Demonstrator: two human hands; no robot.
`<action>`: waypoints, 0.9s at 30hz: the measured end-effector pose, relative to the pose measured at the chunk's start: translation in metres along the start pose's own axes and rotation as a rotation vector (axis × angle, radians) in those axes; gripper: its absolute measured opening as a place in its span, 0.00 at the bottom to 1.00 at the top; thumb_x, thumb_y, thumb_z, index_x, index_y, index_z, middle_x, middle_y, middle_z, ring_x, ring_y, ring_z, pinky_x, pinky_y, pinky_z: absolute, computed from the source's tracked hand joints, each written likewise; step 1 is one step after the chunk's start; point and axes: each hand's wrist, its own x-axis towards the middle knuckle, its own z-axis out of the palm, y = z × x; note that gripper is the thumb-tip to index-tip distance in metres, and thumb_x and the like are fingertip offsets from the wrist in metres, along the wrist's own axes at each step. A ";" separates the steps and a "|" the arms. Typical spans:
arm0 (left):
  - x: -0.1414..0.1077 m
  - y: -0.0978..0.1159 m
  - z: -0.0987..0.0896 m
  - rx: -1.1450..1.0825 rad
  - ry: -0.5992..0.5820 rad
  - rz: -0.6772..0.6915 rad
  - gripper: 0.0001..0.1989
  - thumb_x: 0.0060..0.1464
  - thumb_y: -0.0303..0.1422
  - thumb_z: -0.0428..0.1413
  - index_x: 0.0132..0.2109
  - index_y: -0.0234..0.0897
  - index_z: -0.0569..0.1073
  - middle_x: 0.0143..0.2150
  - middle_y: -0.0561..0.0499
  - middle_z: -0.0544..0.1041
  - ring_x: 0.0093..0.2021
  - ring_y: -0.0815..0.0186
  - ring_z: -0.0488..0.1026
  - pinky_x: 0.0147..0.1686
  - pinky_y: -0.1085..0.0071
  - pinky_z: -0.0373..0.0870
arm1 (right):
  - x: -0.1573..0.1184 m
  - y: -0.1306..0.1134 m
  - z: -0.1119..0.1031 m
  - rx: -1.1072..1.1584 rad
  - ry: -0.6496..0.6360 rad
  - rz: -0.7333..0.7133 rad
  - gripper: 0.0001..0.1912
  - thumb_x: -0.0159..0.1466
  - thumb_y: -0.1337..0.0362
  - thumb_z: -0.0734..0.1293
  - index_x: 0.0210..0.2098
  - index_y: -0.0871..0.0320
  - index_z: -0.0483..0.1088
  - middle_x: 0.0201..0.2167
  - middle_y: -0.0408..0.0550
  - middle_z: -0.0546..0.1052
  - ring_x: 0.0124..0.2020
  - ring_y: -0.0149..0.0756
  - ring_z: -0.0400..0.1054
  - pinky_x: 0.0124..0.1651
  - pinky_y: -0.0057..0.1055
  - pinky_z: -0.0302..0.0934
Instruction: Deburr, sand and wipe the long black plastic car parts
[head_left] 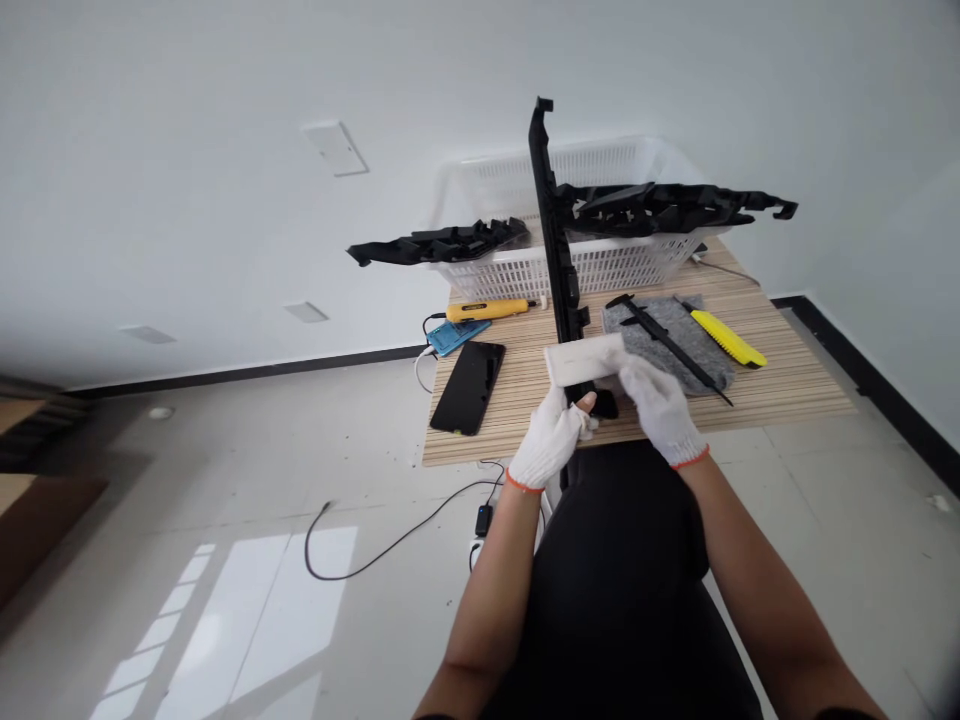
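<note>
My left hand (551,438), in a white knit glove with the thumb tip bare, is closed around the lower end of a long black plastic strip (553,230). The strip rises from my grip across the table and past the basket. My right hand (658,402), gloved the same way, pinches the right end of a white rectangular pad (581,360). That pad lies across the strip just above my left hand and hides part of it. A small black piece (604,404) shows between my hands; whether it belongs to the strip I cannot tell.
A white plastic basket (510,272) at the back holds several black strips (660,208) jutting over its sides. On the table (795,385) lie a yellow power tool (487,311), a black phone (469,388), a grey cloth (675,320), calipers (671,350) and a yellow-handled knife (727,338).
</note>
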 end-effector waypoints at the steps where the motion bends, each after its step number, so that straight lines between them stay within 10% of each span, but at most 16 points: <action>1: 0.000 -0.001 0.000 0.028 -0.023 0.033 0.22 0.57 0.41 0.63 0.55 0.39 0.69 0.29 0.56 0.73 0.26 0.71 0.71 0.27 0.76 0.68 | 0.000 0.000 0.000 0.011 0.060 0.002 0.21 0.67 0.46 0.67 0.43 0.56 0.82 0.47 0.55 0.83 0.52 0.49 0.77 0.60 0.48 0.70; 6: 0.003 -0.006 -0.001 0.078 -0.048 0.098 0.21 0.59 0.45 0.61 0.53 0.38 0.69 0.27 0.56 0.70 0.25 0.71 0.70 0.26 0.76 0.66 | 0.001 -0.002 0.003 -0.065 -0.125 -0.031 0.16 0.63 0.52 0.72 0.46 0.53 0.82 0.46 0.48 0.83 0.51 0.44 0.76 0.60 0.42 0.68; 10: 0.004 -0.005 -0.001 0.039 -0.097 0.118 0.22 0.61 0.44 0.60 0.57 0.41 0.67 0.29 0.58 0.70 0.25 0.73 0.70 0.26 0.77 0.67 | 0.001 -0.001 0.004 0.017 0.111 0.033 0.17 0.63 0.51 0.70 0.46 0.54 0.82 0.45 0.47 0.83 0.46 0.41 0.77 0.53 0.38 0.71; 14: 0.004 -0.004 0.000 0.031 -0.056 0.099 0.19 0.61 0.44 0.59 0.51 0.39 0.67 0.29 0.58 0.68 0.26 0.72 0.71 0.25 0.78 0.67 | 0.001 0.001 0.003 -0.066 -0.087 -0.014 0.18 0.62 0.57 0.71 0.50 0.53 0.82 0.51 0.46 0.82 0.54 0.42 0.75 0.63 0.40 0.66; 27: 0.001 -0.003 -0.003 0.127 -0.067 0.103 0.18 0.62 0.45 0.58 0.51 0.38 0.67 0.28 0.57 0.70 0.27 0.71 0.72 0.26 0.77 0.66 | 0.003 0.007 0.000 -0.112 -0.036 -0.082 0.15 0.64 0.59 0.67 0.46 0.52 0.83 0.51 0.46 0.82 0.54 0.43 0.75 0.64 0.42 0.65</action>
